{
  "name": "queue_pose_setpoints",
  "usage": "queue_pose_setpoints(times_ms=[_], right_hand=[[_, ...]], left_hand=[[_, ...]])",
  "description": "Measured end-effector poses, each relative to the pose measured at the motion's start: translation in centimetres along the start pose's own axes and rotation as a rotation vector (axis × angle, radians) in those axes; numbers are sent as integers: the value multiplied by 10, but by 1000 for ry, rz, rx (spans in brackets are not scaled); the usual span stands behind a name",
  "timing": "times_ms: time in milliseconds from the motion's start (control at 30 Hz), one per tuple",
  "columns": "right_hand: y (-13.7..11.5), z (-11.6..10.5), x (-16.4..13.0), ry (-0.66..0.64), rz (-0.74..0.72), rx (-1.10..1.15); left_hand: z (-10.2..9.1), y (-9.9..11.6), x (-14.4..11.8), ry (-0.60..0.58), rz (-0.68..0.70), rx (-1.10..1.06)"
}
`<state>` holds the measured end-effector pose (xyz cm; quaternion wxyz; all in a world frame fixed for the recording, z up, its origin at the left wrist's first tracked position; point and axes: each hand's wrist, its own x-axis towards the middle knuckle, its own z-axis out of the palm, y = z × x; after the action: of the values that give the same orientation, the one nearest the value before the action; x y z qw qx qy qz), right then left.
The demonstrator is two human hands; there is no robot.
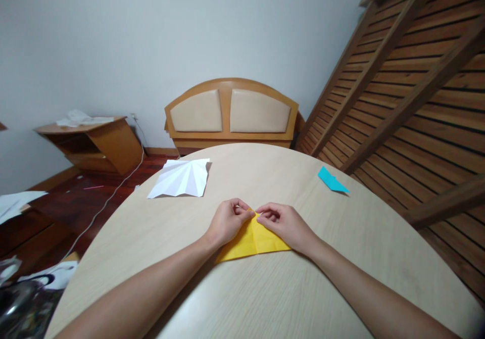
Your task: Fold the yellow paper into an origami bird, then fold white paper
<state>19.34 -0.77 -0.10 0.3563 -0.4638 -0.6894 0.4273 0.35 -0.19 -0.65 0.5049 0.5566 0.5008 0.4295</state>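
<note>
A folded sheet of yellow paper (pixel 254 239) lies near the middle of the table, with a crease running down its centre. My left hand (pixel 230 222) pinches its far edge from the left, thumb on top. From the right, my right hand (pixel 281 223) pinches the same edge, its thumb and fingertips close to those of the left. Parts of the paper's two sides are hidden beneath my hands. Its near edge rests towards me, wide and nearly straight.
On the round wooden table (pixel 288 298), a white creased sheet (pixel 182 178) lies at the far left and a small blue folded paper (pixel 332 180) at the far right. Beyond stand a headboard (pixel 225 94), slatted wooden panel (pixel 413 106) and low cabinet (pixel 117 149).
</note>
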Motion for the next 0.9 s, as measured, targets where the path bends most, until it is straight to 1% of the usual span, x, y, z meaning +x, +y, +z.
queue_pose_setpoints(times_ms=[100,233,333,433,500,633,700,767,833,900], right_hand=[[-3,2,-4,20,-99,-187],[-9,4,-9,-3,-272,-435],[-13,6,-13,-17,-327,-556],[-19,11,-19,-27,-337,-677],[-22,15,-24,-8,-323,-745],[-24,22,-29,28,-278,-822],[-23,23,-30,32,-267,-830],[-22,23,-29,36,-266,-831],[-22,23,-29,35,-264,-829],[-21,21,-28,28,-268,-823]], left_hand=[[-1,-5,1,29,78,108],[-5,-10,2,60,157,233],[-7,-11,3,74,175,289],[-7,-10,2,96,190,337],[-7,-8,2,103,190,392],[-9,-3,2,138,191,576],[-13,0,2,155,240,710],[-17,5,0,167,319,847],[-20,10,-5,138,398,939],[-21,14,-14,31,454,1027]])
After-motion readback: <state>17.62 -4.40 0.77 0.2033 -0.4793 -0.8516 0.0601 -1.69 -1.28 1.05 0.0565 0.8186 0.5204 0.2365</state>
